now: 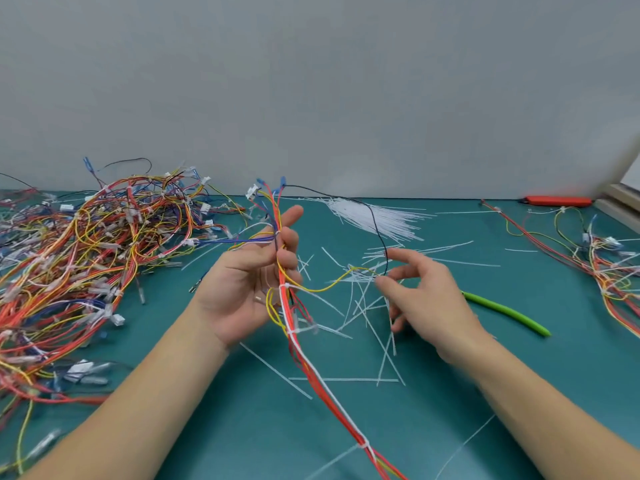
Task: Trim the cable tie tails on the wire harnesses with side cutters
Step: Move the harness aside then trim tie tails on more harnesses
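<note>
In the head view, the left hand (pixel 249 282) holds 1 wire harness (pixel 294 327) up over the middle of the green tabletop (pixel 450 427). Its fingers curl around the red, yellow and white wires near the top, just under the small white plugs (pixel 253 192). The harness hangs down and runs off toward the near edge. White cable ties (pixel 284 286) wrap it in 3 spots, and thin white tails stick out sideways from them.

The right hand (pixel 426 299) is near it with loose, spread fingers. It holds nothing that I can see, but its fingertips (pixel 381 280) are close to a loose yellow wire (pixel 322 289).

The green-handled cutters (pixel 505 311) lie on the tabletop just behind the right hand, partly hidden. Cut tails (pixel 367 306) are scattered in the middle. A bundle of new ties (pixel 374 216) lies near the far edge. A big pile of harnesses (pixel 90 258) fills the left side, and a smaller one (pixel 602 258) sits at the right edge.

The harness looks light and floppy, so it will swing and bend. I think it is best to hold it right next to a tie. The tails look thin and springy and may fly when cut.
</note>
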`<state>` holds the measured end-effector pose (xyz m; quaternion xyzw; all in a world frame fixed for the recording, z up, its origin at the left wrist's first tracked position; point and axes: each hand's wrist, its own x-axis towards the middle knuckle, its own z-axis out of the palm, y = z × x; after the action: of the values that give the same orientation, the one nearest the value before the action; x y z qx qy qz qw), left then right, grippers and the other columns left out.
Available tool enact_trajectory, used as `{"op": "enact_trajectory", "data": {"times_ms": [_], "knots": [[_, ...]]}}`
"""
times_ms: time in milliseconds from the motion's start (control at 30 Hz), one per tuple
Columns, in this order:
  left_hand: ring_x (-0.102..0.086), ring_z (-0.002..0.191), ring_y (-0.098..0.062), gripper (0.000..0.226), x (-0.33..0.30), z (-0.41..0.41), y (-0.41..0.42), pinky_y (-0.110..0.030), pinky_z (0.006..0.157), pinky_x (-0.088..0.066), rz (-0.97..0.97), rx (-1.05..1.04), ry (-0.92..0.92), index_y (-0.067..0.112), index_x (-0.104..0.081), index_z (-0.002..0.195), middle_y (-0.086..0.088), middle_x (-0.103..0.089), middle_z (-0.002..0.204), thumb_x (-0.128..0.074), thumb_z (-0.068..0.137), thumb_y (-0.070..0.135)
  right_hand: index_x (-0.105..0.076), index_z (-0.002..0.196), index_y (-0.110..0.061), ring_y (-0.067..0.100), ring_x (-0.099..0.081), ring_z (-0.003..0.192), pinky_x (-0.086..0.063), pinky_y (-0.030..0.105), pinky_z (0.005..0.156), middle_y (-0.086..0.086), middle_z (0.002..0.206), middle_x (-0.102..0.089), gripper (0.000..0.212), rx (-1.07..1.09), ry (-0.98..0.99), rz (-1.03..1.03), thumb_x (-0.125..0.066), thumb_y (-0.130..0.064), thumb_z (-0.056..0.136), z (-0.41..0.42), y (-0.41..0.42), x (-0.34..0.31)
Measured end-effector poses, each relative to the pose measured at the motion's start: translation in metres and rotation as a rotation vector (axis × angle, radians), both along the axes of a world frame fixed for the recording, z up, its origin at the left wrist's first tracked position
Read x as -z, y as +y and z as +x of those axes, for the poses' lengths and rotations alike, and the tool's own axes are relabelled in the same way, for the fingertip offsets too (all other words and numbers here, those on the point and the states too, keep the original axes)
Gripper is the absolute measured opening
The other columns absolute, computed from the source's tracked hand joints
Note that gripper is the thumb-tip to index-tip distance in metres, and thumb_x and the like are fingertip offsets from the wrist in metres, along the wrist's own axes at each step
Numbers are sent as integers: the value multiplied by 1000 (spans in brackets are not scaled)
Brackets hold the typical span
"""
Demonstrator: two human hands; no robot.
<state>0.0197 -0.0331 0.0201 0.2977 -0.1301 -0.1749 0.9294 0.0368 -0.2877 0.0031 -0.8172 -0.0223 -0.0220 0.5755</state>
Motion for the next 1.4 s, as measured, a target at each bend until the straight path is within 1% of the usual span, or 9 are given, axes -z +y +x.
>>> {"op": "enact_trajectory", "data": {"times_ms": [100,167,300,400,533,733,933,1267,1400], "knots": [[-65,62,-8,73,-1,-4,-3,-28,61,-57,9,32,-37,9,-66,136,2,-66,94,-86,68,-2,-73,100,-34,10,-57,40,-41,17,42,-12,79,-67,9,-14,-97,-162,-72,-26,95,6,4,3],[-65,63,-7,71,-2,-4,-2,-27,62,-57,16,15,-48,10,-65,138,3,-66,93,-83,70,-1,-77,90,-33,2,-55,50,-42,19,52,-22,71,-68,9,36,-181,-210,-71,-29,96,9,0,2],[-64,62,-5,69,-4,-3,5,-22,59,-53,16,-39,-53,13,-68,133,6,-66,92,-83,67,1,-80,96,-30,0,-58,67,-46,22,63,-16,78,-75,10,127,-240,6,-71,-25,97,16,-23,-7],[-65,64,-3,66,-3,2,7,-21,59,-53,20,-123,-10,17,-62,138,8,-67,93,-73,73,4,-80,98,-25,6,-60,76,-50,27,66,-3,85,-78,8,77,-115,183,-74,-29,94,16,-32,-15],[-66,67,-3,58,2,10,12,-17,62,-54,49,-243,107,21,-57,145,10,-68,96,-53,88,8,-79,90,-16,12,-58,67,-51,28,65,0,72,-65,26,-11,55,422,-76,-37,76,16,-42,-24],[-67,67,-3,59,6,14,16,-16,62,-53,71,-328,190,23,-58,145,12,-69,97,-54,88,7,-79,88,-15,16,-60,66,-58,31,62,3,78,-65,13,-118,283,598,-72,-25,84,20,-57,-31],[-68,67,-2,61,6,14,16,-16,60,-52,129,-372,219,26,-59,145,12,-70,94,-55,87,9,-67,106,-14,9,-48,55,-40,19,44,1,81,-66,11,-98,320,649,-62,-19,98,25,-62,-27],[-68,65,-3,48,4,14,14,-16,54,-53,139,-416,279,22,-60,144,10,-70,93,-47,101,6,-81,103,-15,25,-74,86,-63,43,75,5,88,-70,23,-237,365,670,-75,-19,81,22,-66,-27],[-69,66,-3,48,4,14,15,-16,55,-53,142,-421,285,22,-60,144,10,-71,93,-47,101,6,-84,95,-17,22,-75,75,-64,46,85,7,82,-71,20,-148,281,613,-76,-16,76,23,-69,-29]]}}
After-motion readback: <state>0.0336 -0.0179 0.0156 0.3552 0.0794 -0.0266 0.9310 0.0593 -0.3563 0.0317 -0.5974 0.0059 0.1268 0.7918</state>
